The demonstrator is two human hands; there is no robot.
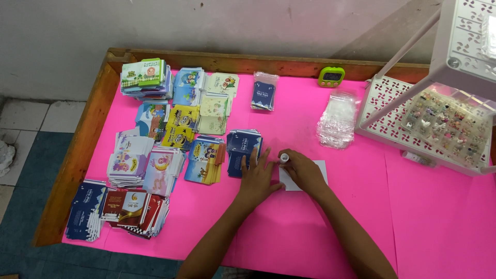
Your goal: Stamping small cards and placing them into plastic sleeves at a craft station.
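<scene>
Left hand [257,178] lies flat, fingers spread, on the pink table cover [289,227], fingertips touching the dark blue card stack [244,147] and palm edge on the white card [305,175]. Right hand [304,170] rests on that same white card, closed around a small white tube [284,157] (looks like a glue stick, cap end up). Card sits mid-table, just right of the blue stack. Colourful card stacks [170,129] fill the left; clear plastic sleeves [338,120] and white rack [439,124] lie right.
</scene>
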